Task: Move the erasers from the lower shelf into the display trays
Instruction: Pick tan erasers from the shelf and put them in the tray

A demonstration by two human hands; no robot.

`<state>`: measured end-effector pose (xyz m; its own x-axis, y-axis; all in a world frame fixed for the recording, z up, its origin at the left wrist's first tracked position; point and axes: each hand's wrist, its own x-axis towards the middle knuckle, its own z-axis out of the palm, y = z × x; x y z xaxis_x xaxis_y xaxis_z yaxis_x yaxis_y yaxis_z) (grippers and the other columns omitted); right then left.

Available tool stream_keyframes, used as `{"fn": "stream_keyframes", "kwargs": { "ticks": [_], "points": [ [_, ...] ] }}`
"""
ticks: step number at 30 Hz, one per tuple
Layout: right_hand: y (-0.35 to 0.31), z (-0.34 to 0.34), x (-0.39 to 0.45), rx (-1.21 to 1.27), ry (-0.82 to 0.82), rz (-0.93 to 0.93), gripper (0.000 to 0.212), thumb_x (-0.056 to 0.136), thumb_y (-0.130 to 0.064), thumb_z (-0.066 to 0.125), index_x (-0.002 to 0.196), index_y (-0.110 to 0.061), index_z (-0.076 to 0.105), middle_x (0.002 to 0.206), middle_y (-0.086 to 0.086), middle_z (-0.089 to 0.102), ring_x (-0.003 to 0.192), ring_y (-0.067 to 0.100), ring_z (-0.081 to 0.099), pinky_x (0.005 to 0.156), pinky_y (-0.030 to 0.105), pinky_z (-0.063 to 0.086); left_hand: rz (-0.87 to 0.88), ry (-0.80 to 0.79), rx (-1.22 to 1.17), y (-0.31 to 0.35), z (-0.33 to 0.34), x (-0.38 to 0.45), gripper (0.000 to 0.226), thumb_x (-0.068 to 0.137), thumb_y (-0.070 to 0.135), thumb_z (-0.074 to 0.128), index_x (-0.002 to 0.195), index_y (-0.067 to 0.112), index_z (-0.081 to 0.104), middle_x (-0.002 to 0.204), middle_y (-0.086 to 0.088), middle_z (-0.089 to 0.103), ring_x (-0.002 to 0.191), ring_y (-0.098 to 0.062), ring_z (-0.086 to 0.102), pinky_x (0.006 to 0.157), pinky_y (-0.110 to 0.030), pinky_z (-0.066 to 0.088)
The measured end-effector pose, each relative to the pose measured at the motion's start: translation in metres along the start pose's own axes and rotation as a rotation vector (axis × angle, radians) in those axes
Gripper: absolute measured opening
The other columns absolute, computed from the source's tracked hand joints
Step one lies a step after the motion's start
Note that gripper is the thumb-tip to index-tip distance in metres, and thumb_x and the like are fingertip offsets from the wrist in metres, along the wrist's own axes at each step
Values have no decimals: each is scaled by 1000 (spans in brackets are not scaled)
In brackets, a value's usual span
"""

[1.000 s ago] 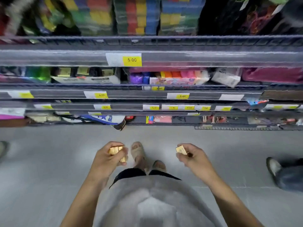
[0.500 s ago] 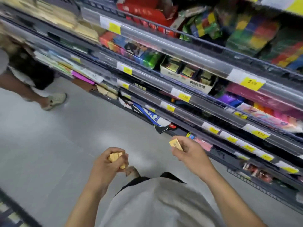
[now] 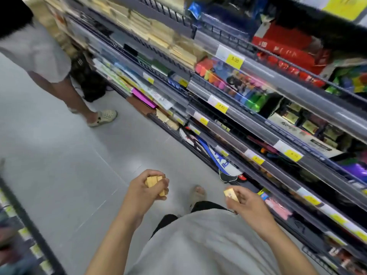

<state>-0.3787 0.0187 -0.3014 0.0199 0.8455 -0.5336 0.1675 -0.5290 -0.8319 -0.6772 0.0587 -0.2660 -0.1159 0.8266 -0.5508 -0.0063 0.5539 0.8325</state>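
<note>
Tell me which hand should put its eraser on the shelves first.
Right, probably. The right hand pinches one eraser beside the shelves; the left hand grips several erasers over the aisle floor.

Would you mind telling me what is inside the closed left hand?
The left hand grips several yellow erasers, some showing above its fingers and one below. The palm covers the rest, so their exact number cannot be seen.

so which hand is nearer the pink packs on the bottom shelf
Right. The right hand, pinching one eraser, is just beside the pink packs; the left hand is farther off over the floor.
</note>
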Motion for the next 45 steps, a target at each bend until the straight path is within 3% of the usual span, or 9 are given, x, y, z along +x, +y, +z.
{"fn": "stream_keyframes", "kwargs": {
  "ticks": [6,16,21,24,28,32,38,41,45],
  "points": [
    [-44,30,72,-14,-67,-23,26,88,0,68,100,-22,72,80,-5,71,69,5,60,61,16,47,-13,66,19,23,-23,50,10,88,7,79,96,8,73,84,-16,74,69,-22,72,60,-30,60],
    [-158,60,188,-107,-161,-195,29,89,-18,73,111,-37,68,100,-8,74,92,13,69,75,25,54,-36,156,-26,82,-58,133,12,89,11,78,100,10,74,90,-20,73,73,-22,74,62,-26,60],
    [-210,63,209,-20,-80,-271,37,85,-24,75,115,-38,59,107,-10,73,97,9,70,86,31,54,33,98,-23,139,-58,176,14,77,24,86,88,27,79,85,-13,77,73,-19,75,62,-25,60],
    [-239,62,209,41,3,-323,35,79,-34,73,109,-42,57,106,-9,72,96,11,70,86,32,55,122,13,5,183,-50,203,29,60,39,84,87,30,78,83,-8,78,74,-17,75,63,-26,60],
    [-274,53,198,48,121,-387,35,81,-27,69,109,-44,58,104,-12,72,94,9,70,79,32,58,287,-152,71,244,-28,235,19,75,24,89,89,29,78,81,0,77,71,-11,73,61,-23,59],
    [-306,44,178,59,302,-453,35,86,-19,70,110,-41,60,105,-11,70,93,9,69,76,28,55,413,-340,131,310,3,245,28,69,38,91,91,31,76,81,-3,76,67,-19,73,57,-30,60],
    [-353,31,140,26,524,-617,35,85,-29,73,118,-39,65,112,-8,68,102,16,68,82,28,57,631,-633,113,389,49,236,24,70,38,81,92,29,76,78,-9,75,56,-20,67,52,-24,54],
    [-370,24,126,-35,633,-701,36,85,-33,73,120,-37,66,112,-7,61,105,23,64,85,39,57,695,-749,77,415,69,229,25,69,40,81,91,30,76,80,-11,76,57,-21,68,51,-26,53],
    [-388,11,111,-151,778,-756,35,86,-36,71,121,-39,66,112,-9,56,105,19,60,78,37,54,800,-849,51,437,91,219,21,72,37,83,91,30,76,79,-8,75,60,-19,67,49,-27,53]
  ]
}}
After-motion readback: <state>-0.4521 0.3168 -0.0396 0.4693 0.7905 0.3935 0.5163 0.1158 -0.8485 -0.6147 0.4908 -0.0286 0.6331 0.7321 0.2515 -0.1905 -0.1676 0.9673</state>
